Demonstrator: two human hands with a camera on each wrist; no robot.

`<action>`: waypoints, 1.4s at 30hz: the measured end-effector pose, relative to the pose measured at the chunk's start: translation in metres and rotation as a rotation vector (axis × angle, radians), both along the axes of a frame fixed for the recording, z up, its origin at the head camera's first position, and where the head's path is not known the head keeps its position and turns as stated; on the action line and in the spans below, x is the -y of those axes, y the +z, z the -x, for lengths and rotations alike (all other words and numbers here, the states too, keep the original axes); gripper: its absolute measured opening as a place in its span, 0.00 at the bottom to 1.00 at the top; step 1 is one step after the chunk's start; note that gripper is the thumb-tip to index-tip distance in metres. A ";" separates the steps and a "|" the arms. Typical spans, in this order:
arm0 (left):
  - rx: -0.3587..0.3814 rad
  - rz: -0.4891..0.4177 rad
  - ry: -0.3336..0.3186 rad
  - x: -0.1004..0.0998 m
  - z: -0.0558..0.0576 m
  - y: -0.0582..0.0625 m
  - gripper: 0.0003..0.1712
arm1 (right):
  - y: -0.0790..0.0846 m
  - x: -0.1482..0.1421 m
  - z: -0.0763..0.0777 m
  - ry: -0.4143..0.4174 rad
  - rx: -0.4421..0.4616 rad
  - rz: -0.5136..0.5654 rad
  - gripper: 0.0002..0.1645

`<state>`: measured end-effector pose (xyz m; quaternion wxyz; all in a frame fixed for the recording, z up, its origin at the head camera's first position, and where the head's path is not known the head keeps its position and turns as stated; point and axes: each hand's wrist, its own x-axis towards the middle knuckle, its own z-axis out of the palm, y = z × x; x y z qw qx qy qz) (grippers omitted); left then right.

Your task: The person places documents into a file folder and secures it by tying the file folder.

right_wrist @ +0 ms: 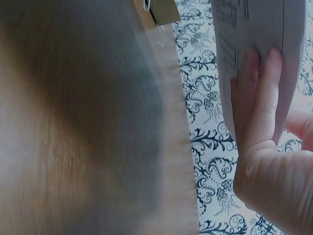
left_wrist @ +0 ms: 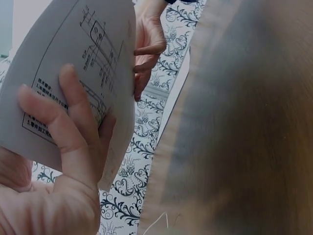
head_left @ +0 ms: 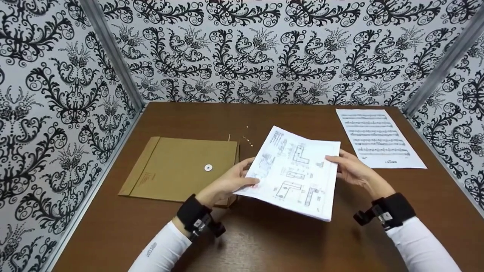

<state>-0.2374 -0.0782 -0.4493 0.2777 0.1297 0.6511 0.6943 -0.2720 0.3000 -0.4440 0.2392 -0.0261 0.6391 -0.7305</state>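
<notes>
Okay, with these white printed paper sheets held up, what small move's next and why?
Probably lower the white paper sheets with black line drawings onto the brown wood-grain table: the left hand and right hand grip opposite sides, yet the sheets bow between them; flat support might help.

Looks bright and even in head view; washes paper stack point(head_left: 298, 173) near white, leaves fine print soft. Shows mild glare on desk point(head_left: 242, 245), nearside of paper stack. Runs dimmer, softer in both wrist views: shows broad, blurry dark patches on desk beside paper stack, greys its camera-facing side.
</notes>
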 end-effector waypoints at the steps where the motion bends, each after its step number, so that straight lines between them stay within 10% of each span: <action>1: 0.003 -0.004 -0.009 0.002 0.000 0.001 0.46 | 0.000 -0.001 0.001 -0.005 0.000 0.003 0.19; 14: -0.008 0.025 -0.093 0.016 0.004 0.012 0.46 | -0.006 -0.008 0.011 -0.056 0.005 0.005 0.14; 32: 0.008 -0.011 -0.175 0.034 0.005 0.012 0.44 | -0.026 -0.011 0.019 0.090 -0.079 0.008 0.16; 42: 0.063 -0.062 -0.171 0.043 0.002 0.007 0.39 | -0.023 -0.015 0.015 0.004 -0.098 0.007 0.16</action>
